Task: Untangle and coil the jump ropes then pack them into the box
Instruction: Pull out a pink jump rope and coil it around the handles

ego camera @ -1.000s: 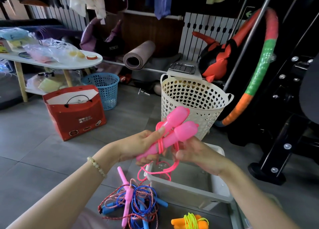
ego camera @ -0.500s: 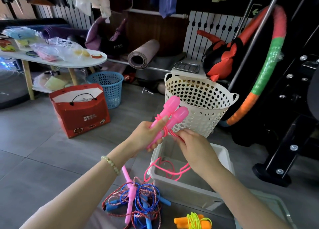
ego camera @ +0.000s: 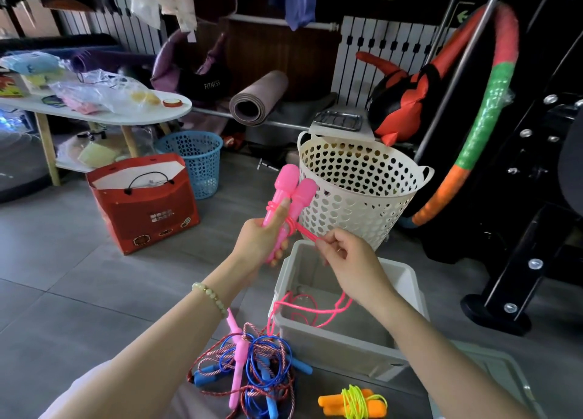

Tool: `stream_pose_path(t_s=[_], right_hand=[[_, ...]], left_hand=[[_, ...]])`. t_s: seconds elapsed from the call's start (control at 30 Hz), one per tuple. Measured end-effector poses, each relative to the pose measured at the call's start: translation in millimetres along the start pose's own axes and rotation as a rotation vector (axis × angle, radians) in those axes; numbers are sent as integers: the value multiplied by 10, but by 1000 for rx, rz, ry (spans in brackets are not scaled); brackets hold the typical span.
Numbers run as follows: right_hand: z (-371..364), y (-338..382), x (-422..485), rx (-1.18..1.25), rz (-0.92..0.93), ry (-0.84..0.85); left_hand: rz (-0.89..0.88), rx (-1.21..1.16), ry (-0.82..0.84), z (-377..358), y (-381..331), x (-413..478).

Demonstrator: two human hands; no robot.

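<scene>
The grey box point(ego camera: 331, 352) is standing open on the floor, and slack from the pink cord point(ego camera: 307, 233) is hanging down into it in loose loops. Just off the box's near left corner, the tangled pile point(ego camera: 252, 365) of blue, red-braided and pink ropes is lying. The slack is trailing close to it (whether the two are touching cannot be told). If the winding is being hurried, a loop is likely to be snagged there and the pile dragged up with it.

Above the box's far left corner, the two pink handles point(ego camera: 293, 194) are being gripped together in the left hand point(ego camera: 258, 242), with a few turns of cord around them. Above the box's far edge, a taut stretch of cord is being pinched in the fingertips of the right hand point(ego camera: 350, 260). If tension is being lost at that pinch, the turns are likely to loosen and slide off the smooth handles. By the box's near side, the orange-handled rope point(ego camera: 351, 403) is lying coiled.

Well beyond the box, "FITNESS" is being shown in pale letters on a dark bag point(ego camera: 212, 85). Left of the box, print on the red paper bag point(ego camera: 145, 210) is too small to be read.
</scene>
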State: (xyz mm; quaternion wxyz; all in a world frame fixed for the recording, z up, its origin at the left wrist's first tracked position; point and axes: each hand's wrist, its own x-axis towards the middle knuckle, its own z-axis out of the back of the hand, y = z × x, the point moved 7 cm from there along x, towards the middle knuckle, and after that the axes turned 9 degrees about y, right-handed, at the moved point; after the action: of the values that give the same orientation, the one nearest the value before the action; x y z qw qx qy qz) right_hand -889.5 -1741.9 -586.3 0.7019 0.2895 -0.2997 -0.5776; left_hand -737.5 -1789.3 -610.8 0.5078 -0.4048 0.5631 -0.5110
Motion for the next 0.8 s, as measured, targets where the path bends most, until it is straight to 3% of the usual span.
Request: stream_pose_path(t_s=[0.07,0.17,0.27,0.4,0.47,0.6,0.8], right_hand=[[-46,-17,-10,171,-55,74],[-12,98,-25,36,22,162],[232,141,8,75,107,67],[366,175,35,136,135,-23],[311,233,35,153,140,-5],[17,339,32,-13,145,86],[101,237,93,39,16,275]], left_hand=[[-3,45,-15,56,-7,20],[9,326,145,-16,0,33],[-11,515,325,-110,-23,-16],[-61,586,495,-221,-49,-141],[-79,674,478,-211,-75,-168],[-179,1192,295,-241,-101,-192],[-187,1271,191,53,-99,-87]])
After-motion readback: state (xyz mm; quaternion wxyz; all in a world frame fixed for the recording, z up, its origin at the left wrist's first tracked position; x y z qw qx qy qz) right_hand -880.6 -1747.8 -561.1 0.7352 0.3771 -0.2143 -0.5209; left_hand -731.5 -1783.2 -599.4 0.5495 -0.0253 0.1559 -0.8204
